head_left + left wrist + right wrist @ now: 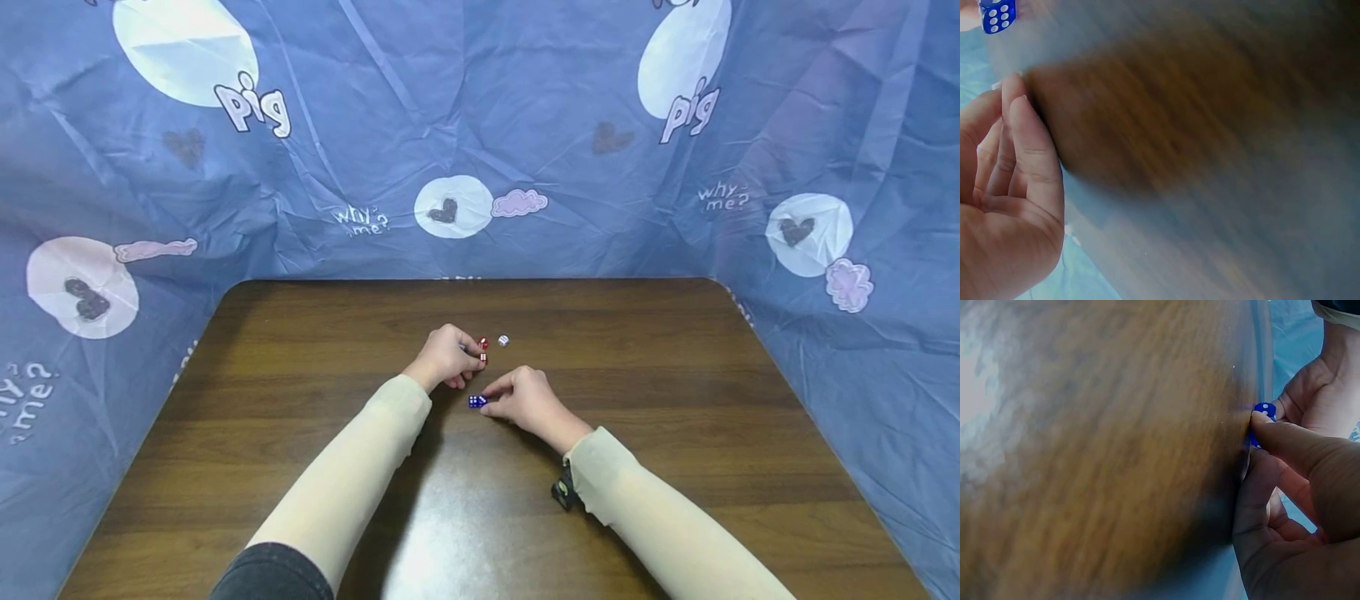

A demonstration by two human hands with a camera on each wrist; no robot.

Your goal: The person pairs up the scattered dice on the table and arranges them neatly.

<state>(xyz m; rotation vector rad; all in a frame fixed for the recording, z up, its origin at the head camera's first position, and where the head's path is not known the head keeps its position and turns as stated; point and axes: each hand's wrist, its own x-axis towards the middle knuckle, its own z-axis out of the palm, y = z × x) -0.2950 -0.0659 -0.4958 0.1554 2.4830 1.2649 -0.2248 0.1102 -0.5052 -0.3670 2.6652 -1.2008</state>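
Dice (473,402), blue, row running sideways | your right hand (528,400) pinches one, partly hidden | your left hand (447,354) pinches red die (483,359), mostly covered

Just below the centre of the head view, we make out two blue dice (473,402), two red dice (483,342) and one white die (503,341); we also count two hands (528,400), two pale sleeves (352,458) and one wooden table (300,333).
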